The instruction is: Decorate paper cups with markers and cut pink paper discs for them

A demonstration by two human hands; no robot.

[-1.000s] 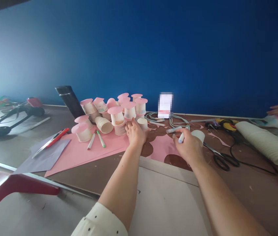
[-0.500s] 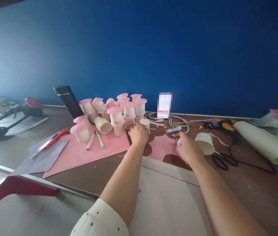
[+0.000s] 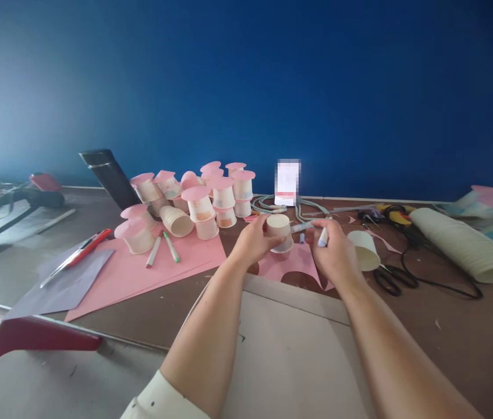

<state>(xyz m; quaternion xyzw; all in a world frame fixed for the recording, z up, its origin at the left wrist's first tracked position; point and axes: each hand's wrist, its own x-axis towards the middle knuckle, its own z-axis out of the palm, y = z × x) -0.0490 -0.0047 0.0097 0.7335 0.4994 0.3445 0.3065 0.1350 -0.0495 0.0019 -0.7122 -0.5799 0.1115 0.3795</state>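
An upside-down paper cup (image 3: 279, 233) stands on a cut pink paper sheet (image 3: 292, 265). My left hand (image 3: 258, 237) grips it from the left, thumb across its near side. To its right, my right hand (image 3: 333, 250) is closed around a light-coloured marker (image 3: 323, 237). A small purple marker cap (image 3: 302, 238) shows between the cup and my right hand. Just beyond my right fingers, another paper cup (image 3: 363, 250) lies on its side beside black-handled scissors (image 3: 392, 280). Left of my left hand are several stacked cups topped with pink paper discs (image 3: 222, 184).
Pink sheets (image 3: 189, 262) carry two markers (image 3: 171, 247) at the left, near a red cutter knife (image 3: 78, 253) and a black bottle (image 3: 113, 179). A long stack of cups (image 3: 464, 244) lies at the right. A phone (image 3: 287, 183) leans against the blue wall.
My left hand has brought the cup nearer and rightward onto the pink sheet. My right hand, still holding the marker, has shifted slightly. The other person's hand at far right has left the view.
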